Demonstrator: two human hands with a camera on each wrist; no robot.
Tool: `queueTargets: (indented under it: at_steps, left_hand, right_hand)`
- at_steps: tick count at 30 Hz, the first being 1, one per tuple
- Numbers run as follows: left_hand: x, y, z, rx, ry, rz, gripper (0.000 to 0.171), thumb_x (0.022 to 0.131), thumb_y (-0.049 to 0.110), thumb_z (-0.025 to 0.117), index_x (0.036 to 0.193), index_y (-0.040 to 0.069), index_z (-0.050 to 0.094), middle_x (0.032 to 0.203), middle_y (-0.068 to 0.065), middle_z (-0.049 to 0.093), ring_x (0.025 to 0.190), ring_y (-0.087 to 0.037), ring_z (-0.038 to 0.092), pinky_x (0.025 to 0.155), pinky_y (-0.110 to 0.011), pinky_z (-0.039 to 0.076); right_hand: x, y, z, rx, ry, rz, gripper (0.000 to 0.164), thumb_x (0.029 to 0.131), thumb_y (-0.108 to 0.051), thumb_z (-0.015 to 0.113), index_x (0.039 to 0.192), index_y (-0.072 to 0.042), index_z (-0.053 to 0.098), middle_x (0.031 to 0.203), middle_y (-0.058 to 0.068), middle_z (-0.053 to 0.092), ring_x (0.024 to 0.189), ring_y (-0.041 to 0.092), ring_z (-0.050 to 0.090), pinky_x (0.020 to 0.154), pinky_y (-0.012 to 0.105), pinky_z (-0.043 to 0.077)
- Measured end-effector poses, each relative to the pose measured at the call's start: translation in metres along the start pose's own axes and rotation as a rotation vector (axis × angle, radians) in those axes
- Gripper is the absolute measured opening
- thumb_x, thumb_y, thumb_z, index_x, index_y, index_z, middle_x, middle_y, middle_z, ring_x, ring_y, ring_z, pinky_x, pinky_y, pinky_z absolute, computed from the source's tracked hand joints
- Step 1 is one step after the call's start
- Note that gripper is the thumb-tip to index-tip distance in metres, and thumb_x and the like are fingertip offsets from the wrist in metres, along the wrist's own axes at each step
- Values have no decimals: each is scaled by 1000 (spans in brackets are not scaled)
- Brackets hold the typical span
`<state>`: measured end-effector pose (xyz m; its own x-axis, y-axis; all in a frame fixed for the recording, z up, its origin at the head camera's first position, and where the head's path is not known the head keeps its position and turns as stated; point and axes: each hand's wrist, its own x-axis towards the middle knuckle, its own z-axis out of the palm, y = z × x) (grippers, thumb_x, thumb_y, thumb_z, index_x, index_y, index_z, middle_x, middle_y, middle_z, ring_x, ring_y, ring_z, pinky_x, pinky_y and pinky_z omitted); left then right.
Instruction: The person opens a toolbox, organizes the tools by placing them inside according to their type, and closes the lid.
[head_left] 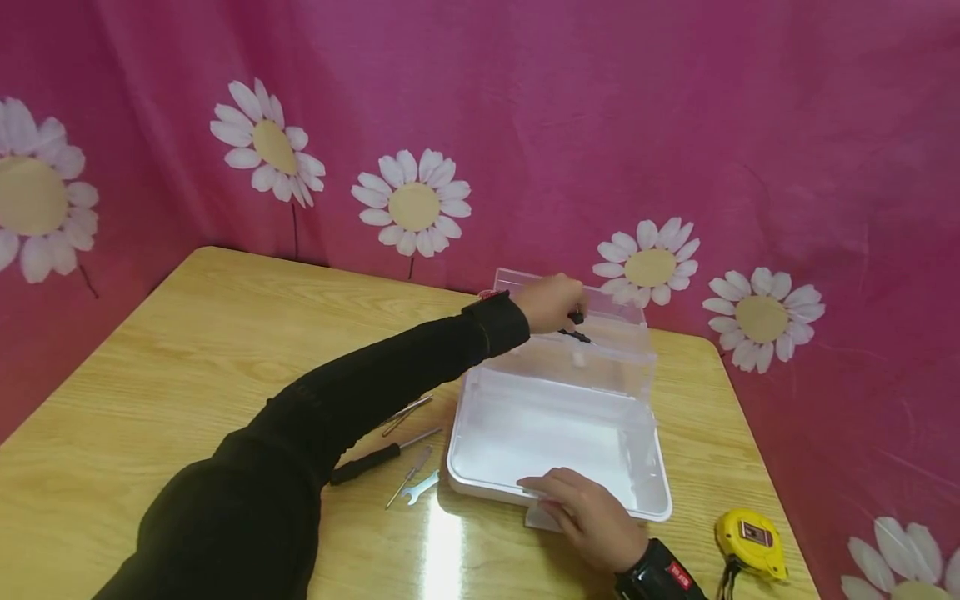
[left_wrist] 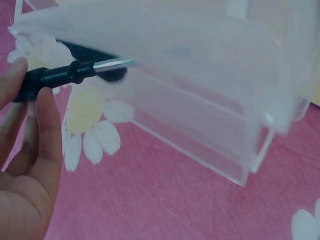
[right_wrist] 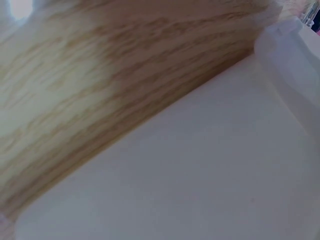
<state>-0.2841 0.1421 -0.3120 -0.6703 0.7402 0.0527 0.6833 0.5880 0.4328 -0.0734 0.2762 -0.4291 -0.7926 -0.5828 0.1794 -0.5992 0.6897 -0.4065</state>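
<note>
Wooden counter (head_left: 225, 350). Left hand (head_left: 553, 302) grips screwdriver (left_wrist: 75, 72), far side: likely light, stiff; best held by handle (left_wrist: 52, 78). Right hand (head_left: 596, 512) on near rim of box (head_left: 483, 487), grip unclear.

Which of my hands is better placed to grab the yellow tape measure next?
Your right hand, I'd say: at the front rim of the white box, it is much nearer the yellow tape measure. Your left hand holds a black-handled tool by the open clear lid.

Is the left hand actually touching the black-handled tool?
Touching: the left wrist view shows the left hand pinching the black-handled tool by its handle, between thumb and fingers.
</note>
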Motion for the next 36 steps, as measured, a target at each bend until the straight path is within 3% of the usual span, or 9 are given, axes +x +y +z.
queueTargets:
  at_steps: [8, 17, 27, 31, 36]
  left_hand:
    - [4, 2, 10, 67, -40, 46, 20, 80, 3, 71, 99, 8, 74, 99, -5, 72, 95, -15, 64, 87, -23, 50]
    - [2, 2, 8, 65, -170, 33, 25, 90, 2, 58, 112, 8, 70, 115, -6, 69, 107, -18, 61, 94, -25, 48]
    - [2, -13, 14, -15, -129, 27, 30, 89, 9, 63, 119, 11, 66, 113, -7, 68, 102, -17, 62, 90, -25, 50]
    - [-14, -13, 5, -70, -95, 35, 38, 87, 15, 67, 124, 12, 62, 118, -7, 66, 107, -18, 60, 95, -25, 47]
    - [-55, -12, -2, 56, 10, 108, 43, 84, 23, 70, 125, 15, 61, 126, -2, 62, 117, -18, 56, 100, -30, 45]
  right_hand:
    - [1, -2, 0, -16, -2, 8, 36, 85, -8, 66, 116, -26, 63, 93, -16, 60, 81, -5, 53, 71, 20, 51]
    - [1, -3, 0, -17, -13, 11, 37, 85, -8, 66, 117, -26, 63, 93, -15, 61, 83, -5, 54, 72, 21, 51]
    - [1, -2, 1, -9, -7, 8, 36, 85, -8, 65, 117, -25, 63, 92, -15, 61, 81, -5, 53, 72, 20, 51]
    - [1, 0, 3, -23, 28, -35, 36, 84, -7, 66, 117, -24, 63, 91, -14, 61, 80, -5, 52, 69, 19, 49]
    - [0, 1, 4, -40, 80, -107, 39, 82, -5, 67, 117, -22, 63, 90, -12, 61, 78, -4, 51, 66, 17, 47]
